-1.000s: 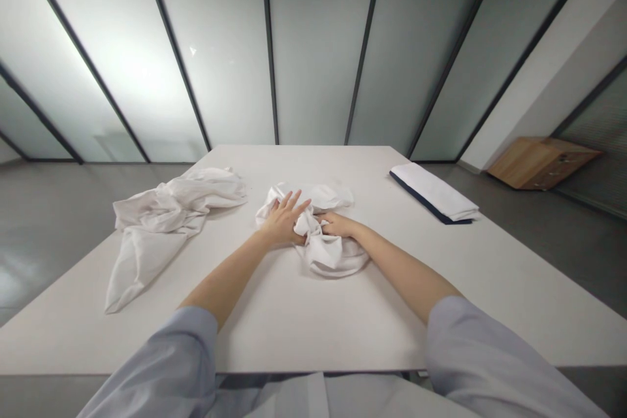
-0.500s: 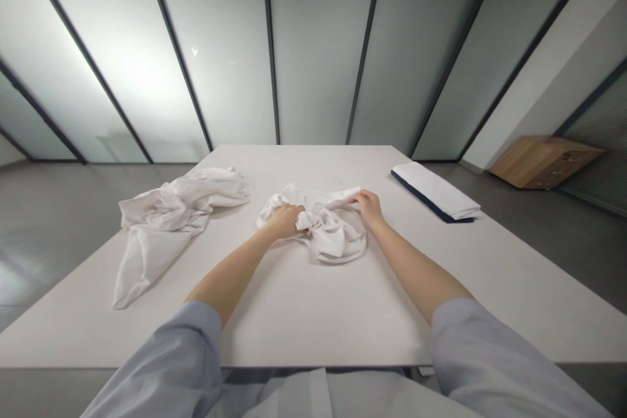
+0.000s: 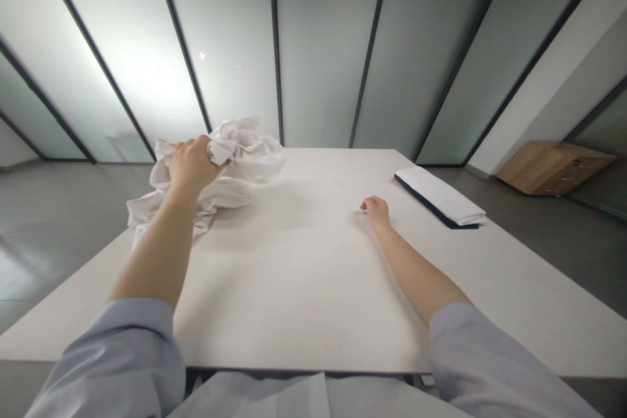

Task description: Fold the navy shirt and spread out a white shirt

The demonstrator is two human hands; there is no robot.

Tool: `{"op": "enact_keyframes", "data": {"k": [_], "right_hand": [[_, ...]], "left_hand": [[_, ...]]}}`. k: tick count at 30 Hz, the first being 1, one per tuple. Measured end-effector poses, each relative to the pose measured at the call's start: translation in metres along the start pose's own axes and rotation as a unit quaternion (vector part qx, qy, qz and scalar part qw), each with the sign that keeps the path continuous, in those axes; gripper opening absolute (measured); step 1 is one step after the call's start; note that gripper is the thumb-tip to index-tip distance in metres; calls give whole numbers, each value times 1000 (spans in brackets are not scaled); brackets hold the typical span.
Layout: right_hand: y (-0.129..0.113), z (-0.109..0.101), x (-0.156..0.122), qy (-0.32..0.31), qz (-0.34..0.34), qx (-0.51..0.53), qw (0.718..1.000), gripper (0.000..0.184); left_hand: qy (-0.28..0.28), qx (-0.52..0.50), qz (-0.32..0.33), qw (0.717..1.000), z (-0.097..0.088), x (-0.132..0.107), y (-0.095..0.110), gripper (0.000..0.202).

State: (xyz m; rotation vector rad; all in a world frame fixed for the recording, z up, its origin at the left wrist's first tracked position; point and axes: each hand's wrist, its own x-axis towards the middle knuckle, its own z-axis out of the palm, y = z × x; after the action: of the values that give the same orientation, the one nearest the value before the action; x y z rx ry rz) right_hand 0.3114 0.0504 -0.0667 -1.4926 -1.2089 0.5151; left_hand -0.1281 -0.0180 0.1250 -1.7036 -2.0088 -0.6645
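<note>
Head camera, looking forward and down: the person's two hands were well apart above a white tabletop point(image 3: 313, 300). The left hand point(image 3: 192, 163) was clamped on a bunched white cloth point(image 3: 252, 150), gripping it at its nearer part, so that its loose folds spread out toward the far edge. That cloth was off the tabletop, over the far left area, with a second white cloth point(image 3: 225, 194) lying crumpled beneath it at the left edge; whether the two touched could not be told.

The right hand point(image 3: 377, 211) was by itself, right of centre and nearer the far edge than the near one. Its fingers were curled inward, and whether they pinched anything or touched the surface could not be told.

Along the right edge, near the far right corner, a folded white cloth point(image 3: 438, 192) lay flat on a dark blue one point(image 3: 425, 201), whose border showed on the left side and the nearer end.

Beyond the right edge, on the floor, stood a wooden cabinet point(image 3: 533, 166) with drawer fronts facing right, its contents hidden.
</note>
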Motion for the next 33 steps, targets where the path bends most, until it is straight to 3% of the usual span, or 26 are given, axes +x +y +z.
{"op": "enact_keyframes", "data": {"k": [3,5,7,10,13,16,19,20,23,27,30,33], "right_hand": [[0,0,-1,-22,-12,-22,999,19],[0,0,-1,-36,-19,-35,999,19],[0,0,-2,-44,-22,-44,998,18],[0,0,-3,-48,-27,-52,997,17],[0,1,-4,-53,-33,-50,997,18],[0,1,-4,-64,-32,-56,996,18],[-1,1,-4,-66,-33,-73,995,19],[-2,1,-4,-65,-34,-76,994,19],[-3,0,-5,-62,-31,-70,995,19],[-4,0,-5,-55,-24,-64,996,18],[-2,1,-4,-56,-26,-54,997,18],[0,1,-3,-61,-28,-54,996,18]], "left_hand": [[-48,58,-49,996,8,2,-32,60],[-96,78,-86,989,32,-10,-48,58],[-204,75,-113,970,62,-27,-59,59],[-190,68,-126,971,97,-45,-67,66],[-153,32,-135,978,102,-44,-65,82],[-82,-17,-98,992,84,-38,-46,94],[12,-84,11,996,70,-39,-7,78],[19,-112,56,992,71,-41,9,69],[-45,-173,177,968,90,-53,57,45],[-212,-145,239,936,138,-79,104,43],[-257,-133,224,931,162,-95,117,44],[-260,-141,231,927,167,-102,116,44]]}}
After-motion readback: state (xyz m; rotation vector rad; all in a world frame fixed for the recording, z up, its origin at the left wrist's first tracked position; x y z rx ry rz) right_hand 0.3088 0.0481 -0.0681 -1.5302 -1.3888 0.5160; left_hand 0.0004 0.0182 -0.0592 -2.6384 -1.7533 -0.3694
